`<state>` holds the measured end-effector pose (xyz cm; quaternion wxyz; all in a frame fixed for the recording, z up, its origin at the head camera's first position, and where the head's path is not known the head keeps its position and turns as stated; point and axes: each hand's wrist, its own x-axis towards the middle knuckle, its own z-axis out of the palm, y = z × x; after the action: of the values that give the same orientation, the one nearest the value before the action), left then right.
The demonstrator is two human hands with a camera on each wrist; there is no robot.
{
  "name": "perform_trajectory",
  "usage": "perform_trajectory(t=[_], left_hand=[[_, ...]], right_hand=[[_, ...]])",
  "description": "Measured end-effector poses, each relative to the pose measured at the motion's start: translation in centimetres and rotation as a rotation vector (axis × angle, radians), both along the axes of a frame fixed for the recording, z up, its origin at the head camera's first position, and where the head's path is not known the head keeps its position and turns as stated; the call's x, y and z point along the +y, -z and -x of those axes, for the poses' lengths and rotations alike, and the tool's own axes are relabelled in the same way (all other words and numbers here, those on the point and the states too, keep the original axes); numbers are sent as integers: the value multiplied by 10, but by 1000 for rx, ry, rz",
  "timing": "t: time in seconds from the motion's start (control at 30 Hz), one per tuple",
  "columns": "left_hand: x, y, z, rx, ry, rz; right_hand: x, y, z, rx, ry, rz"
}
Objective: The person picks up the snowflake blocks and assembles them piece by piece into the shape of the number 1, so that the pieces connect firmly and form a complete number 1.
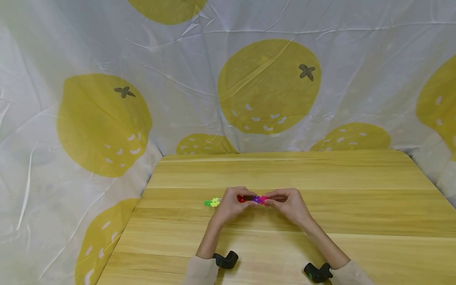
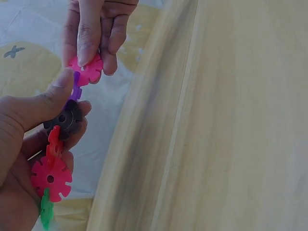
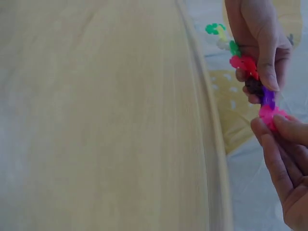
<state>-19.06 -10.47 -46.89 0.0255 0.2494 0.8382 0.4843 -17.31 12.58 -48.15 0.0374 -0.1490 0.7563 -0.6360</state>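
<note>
A chain of notched plastic interlocking discs stretches between the two hands. My left hand [image 1: 228, 206] grips it near the purple disc [image 2: 77, 91] and the black disc [image 2: 71, 118], thumb on top and fingers beneath. Farther along come a red disc [image 2: 54, 144], a pink disc [image 2: 50, 179] and a green disc [image 2: 46, 210]. The tail, with a yellow disc [image 1: 215, 202] and another green one, sticks out left of that hand in the head view. My right hand [image 1: 292, 206] pinches the bright pink end disc [image 2: 89, 70], which meets the purple one; its fingers partly cover it.
Both hands are over a light wooden table [image 1: 356, 206]. Behind it hangs a pale cloth [image 1: 185, 79] printed with yellow lemons. A black wrist device [image 1: 227, 260] is on the left forearm and another black device [image 1: 318, 272] on the right.
</note>
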Motion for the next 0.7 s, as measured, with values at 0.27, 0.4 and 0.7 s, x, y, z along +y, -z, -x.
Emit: perform_trajectory(t=[0.27, 0.4, 0.7], left_hand=[[-2, -1, 1, -12, -23, -19], [-5, -3, 1, -15, -37, -26], [-4, -5, 1, -23, -35, -6]], right_hand=[[0, -2, 0, 2, 14, -23], [1, 0, 1, 1, 40, -42], [3, 4, 3, -14, 7, 53]])
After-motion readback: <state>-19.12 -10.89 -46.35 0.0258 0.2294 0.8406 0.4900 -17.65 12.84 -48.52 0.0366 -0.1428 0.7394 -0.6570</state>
